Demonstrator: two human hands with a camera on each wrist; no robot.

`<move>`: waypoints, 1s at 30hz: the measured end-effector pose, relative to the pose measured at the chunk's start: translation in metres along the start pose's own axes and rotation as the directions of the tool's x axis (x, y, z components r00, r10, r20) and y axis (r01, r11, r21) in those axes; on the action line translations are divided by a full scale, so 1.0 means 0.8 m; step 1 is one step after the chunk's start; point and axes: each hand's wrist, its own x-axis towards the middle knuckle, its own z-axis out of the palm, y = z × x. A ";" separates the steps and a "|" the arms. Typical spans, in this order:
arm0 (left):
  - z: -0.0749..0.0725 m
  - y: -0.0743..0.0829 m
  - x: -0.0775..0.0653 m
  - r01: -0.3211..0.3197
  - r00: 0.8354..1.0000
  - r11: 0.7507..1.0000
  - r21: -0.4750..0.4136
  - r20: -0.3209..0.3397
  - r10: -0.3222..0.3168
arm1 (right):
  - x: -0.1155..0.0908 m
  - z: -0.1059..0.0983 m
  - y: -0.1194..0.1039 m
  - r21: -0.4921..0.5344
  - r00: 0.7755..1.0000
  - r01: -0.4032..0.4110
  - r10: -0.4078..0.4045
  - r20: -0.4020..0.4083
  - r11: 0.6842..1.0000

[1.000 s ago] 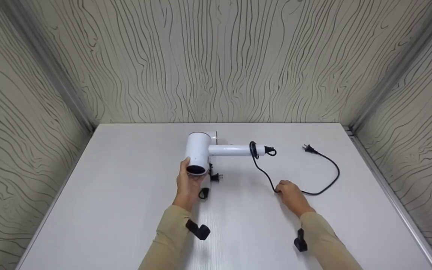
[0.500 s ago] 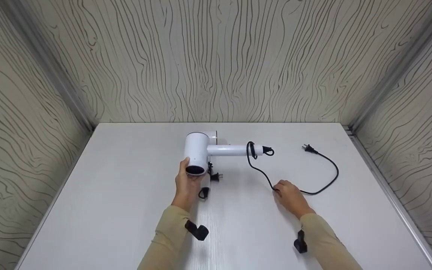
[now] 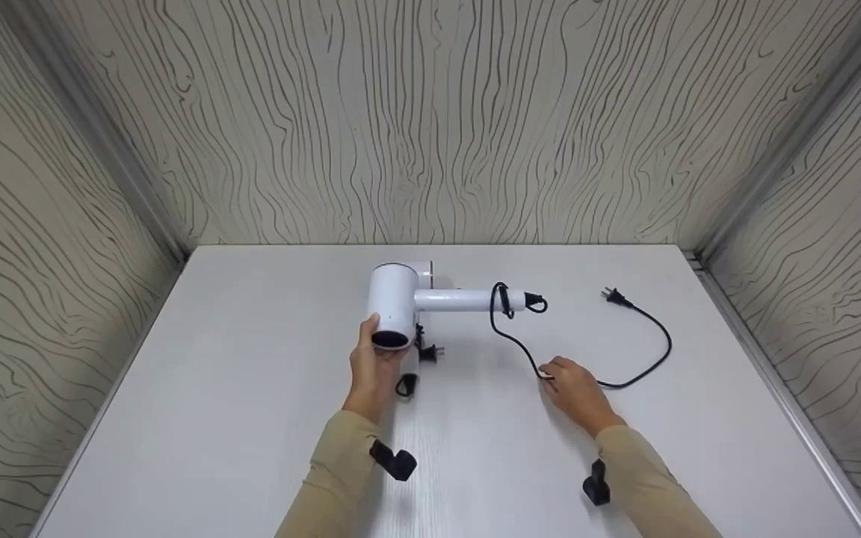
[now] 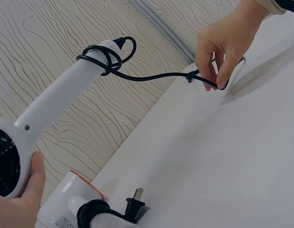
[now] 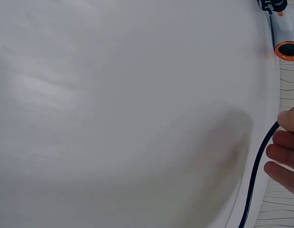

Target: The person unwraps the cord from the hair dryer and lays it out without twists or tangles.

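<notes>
My left hand (image 3: 372,377) grips a white hair dryer (image 3: 391,299) by its barrel and holds it above the table, handle pointing right. Its black cord (image 3: 516,344) is looped round the handle's end, plainly seen in the left wrist view. My right hand (image 3: 578,392) pinches that cord between thumb and fingertips, off to the handle's lower right. Beyond the pinch, the cord curves away to its two-pin plug (image 3: 616,297) at the table's right. A second white hair dryer (image 4: 68,202) lies behind and below the held one, largely hidden from the head camera.
The second dryer's black cord (image 4: 92,211) is wound round its handle, and its plug (image 3: 430,353) sticks out to the right. A white table (image 3: 251,418) stands against patterned walls (image 3: 430,119) at the back and both sides.
My right hand has shifted slightly left with the cord, and the loop at the handle has moved left and loosened a little. The left hand and dryer have barely moved.
</notes>
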 end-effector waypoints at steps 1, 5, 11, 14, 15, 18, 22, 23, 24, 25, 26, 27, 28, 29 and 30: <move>0.000 0.000 0.000 0.001 1.000 1.000 -0.006 -0.002 -0.001 | 0.000 -0.001 -0.001 0.004 1.000 -0.003 0.003 0.001 1.000; 0.001 -0.001 -0.001 0.002 1.000 1.000 -0.019 -0.005 -0.002 | -0.002 -0.005 -0.007 0.030 1.000 -0.025 0.024 0.019 0.999; 0.001 -0.003 -0.002 0.003 1.000 0.999 -0.042 -0.005 -0.003 | 0.002 -0.011 -0.017 0.058 1.000 -0.016 0.017 -0.010 0.998; 0.002 -0.004 -0.001 -0.001 1.000 0.999 -0.037 -0.014 0.001 | 0.006 -0.014 -0.021 0.063 0.999 -0.013 0.016 -0.049 0.998; 0.002 -0.004 -0.001 -0.003 1.000 0.999 -0.033 -0.018 0.002 | 0.008 -0.015 -0.023 0.067 0.998 -0.015 0.019 -0.061 0.998; 0.001 -0.004 -0.001 -0.001 1.000 1.000 -0.015 -0.020 0.001 | 0.012 -0.018 -0.025 0.076 0.995 -0.011 0.018 -0.093 0.997; 0.000 -0.004 -0.002 0.002 1.000 1.000 0.014 -0.006 -0.002 | 0.017 -0.019 -0.029 0.065 0.990 0.025 -0.016 -0.139 0.998; 0.000 -0.004 -0.002 0.003 1.000 1.000 0.023 -0.001 -0.003 | 0.018 -0.020 -0.030 0.061 0.988 0.034 -0.025 -0.151 0.998; 0.000 -0.004 -0.003 0.002 1.000 1.000 0.025 0.002 -0.003 | 0.019 -0.020 -0.031 0.058 0.986 0.044 -0.034 -0.163 0.997; 0.000 -0.003 -0.003 0.003 1.000 1.000 0.027 0.004 -0.003 | 0.021 -0.021 -0.033 0.059 0.984 0.052 -0.041 -0.173 0.997; 0.000 -0.003 -0.003 0.003 1.000 0.999 0.032 0.007 -0.003 | 0.022 -0.021 -0.034 0.061 0.982 0.057 -0.045 -0.181 0.997; 0.000 -0.003 -0.003 0.004 1.000 0.999 0.034 0.007 -0.005 | 0.024 -0.021 -0.036 0.064 0.981 0.060 -0.047 -0.186 0.996; 0.001 -0.003 -0.003 0.005 1.000 1.000 0.030 0.006 -0.005 | 0.025 -0.021 -0.037 0.065 0.981 0.060 -0.046 -0.191 0.996; 0.001 -0.003 -0.003 0.007 1.000 1.000 0.023 0.004 -0.007 | 0.027 -0.022 -0.039 0.071 0.980 0.059 -0.045 -0.195 0.996; 0.001 -0.003 -0.003 0.007 1.000 1.000 0.018 0.002 -0.007 | 0.029 -0.022 -0.041 0.076 0.980 0.058 -0.042 -0.197 0.995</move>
